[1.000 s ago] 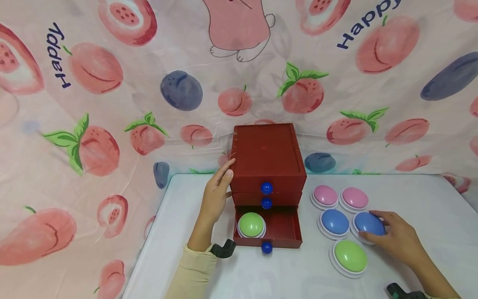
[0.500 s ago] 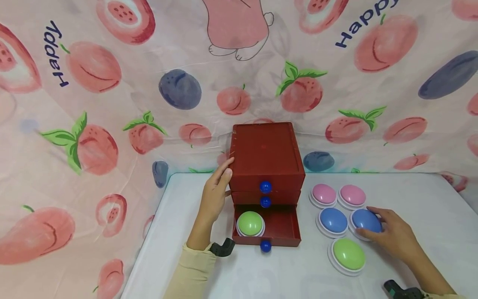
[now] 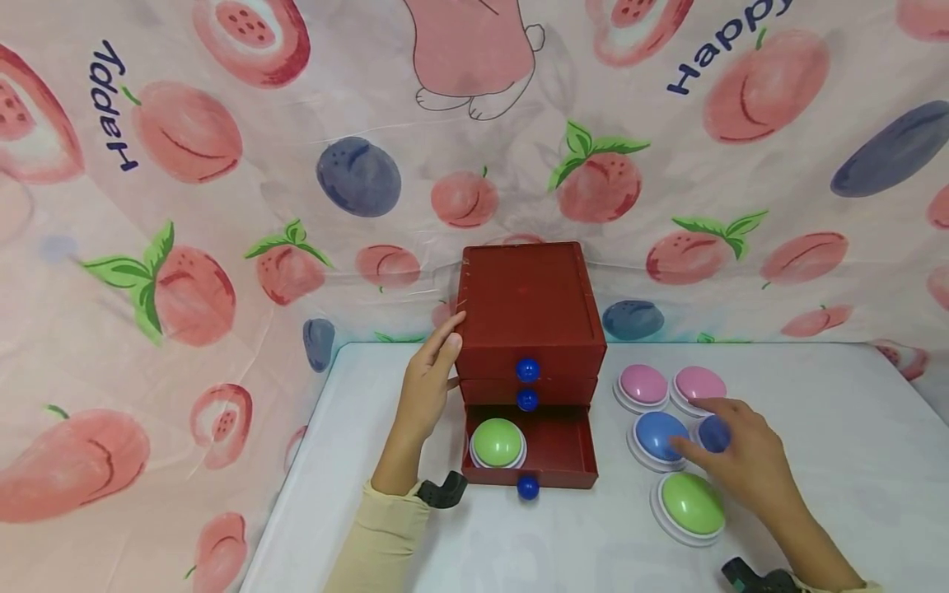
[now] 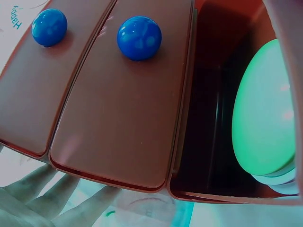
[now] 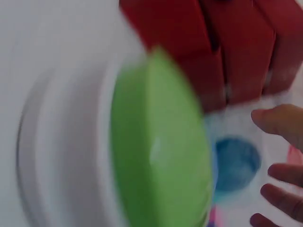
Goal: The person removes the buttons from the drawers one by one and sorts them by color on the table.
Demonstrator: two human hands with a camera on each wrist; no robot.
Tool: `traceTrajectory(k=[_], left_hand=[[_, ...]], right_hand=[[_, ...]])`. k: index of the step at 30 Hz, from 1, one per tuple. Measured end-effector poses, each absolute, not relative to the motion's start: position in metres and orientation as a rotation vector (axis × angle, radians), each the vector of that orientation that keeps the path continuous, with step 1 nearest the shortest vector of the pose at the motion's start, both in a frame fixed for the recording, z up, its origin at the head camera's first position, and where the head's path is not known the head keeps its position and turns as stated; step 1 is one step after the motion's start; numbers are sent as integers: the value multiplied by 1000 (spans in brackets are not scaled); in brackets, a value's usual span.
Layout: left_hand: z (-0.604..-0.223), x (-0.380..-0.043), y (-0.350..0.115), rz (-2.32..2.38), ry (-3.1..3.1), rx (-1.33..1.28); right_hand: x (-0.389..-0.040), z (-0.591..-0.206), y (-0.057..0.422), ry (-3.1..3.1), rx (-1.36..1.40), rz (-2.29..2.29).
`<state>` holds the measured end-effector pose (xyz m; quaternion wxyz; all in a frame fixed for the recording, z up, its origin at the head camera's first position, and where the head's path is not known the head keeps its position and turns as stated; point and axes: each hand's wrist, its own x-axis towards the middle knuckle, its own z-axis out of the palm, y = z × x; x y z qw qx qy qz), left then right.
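Note:
My left hand (image 3: 424,391) rests against the left side of a red-brown drawer box (image 3: 528,296), its fingers fairly straight. In the left wrist view, those fingers (image 4: 90,205) lie along the box's side. A green dome button (image 3: 497,442) on a white base sits on the left of the pulled-out bottom drawer (image 3: 559,479). At the right, my right hand (image 3: 752,457) hovers over the blue buttons with spread fingers. Its thumb is near the left blue button (image 3: 658,433); the right blue button (image 3: 714,434) is partly hidden behind the hand. The right wrist view shows the fingers apart, holding nothing.
Two pink buttons (image 3: 643,384) stand behind the blue ones. Another green button (image 3: 693,504) stands in front. Blue ball knobs (image 3: 527,370) stick out from the drawers. A fruit-print cloth (image 3: 356,231) hangs behind the white table (image 3: 593,543).
My right hand has let go of the right blue button and moved left over it, toward the left blue button. The left hand and the drawer box stay put.

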<state>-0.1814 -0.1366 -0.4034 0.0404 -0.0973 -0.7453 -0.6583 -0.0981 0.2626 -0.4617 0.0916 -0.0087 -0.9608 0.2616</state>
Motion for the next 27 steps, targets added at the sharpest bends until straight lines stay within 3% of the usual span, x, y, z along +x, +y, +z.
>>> traceTrajectory(k=[13,27], left_hand=[[-404,-182,-138,-2029,-2270,-311],[-404,-181,-138,-2012,-2282,-300]], right_hand=[[-99,-437,185,-2817,185,986],[-108,-449,115,-2839,403,1187]])
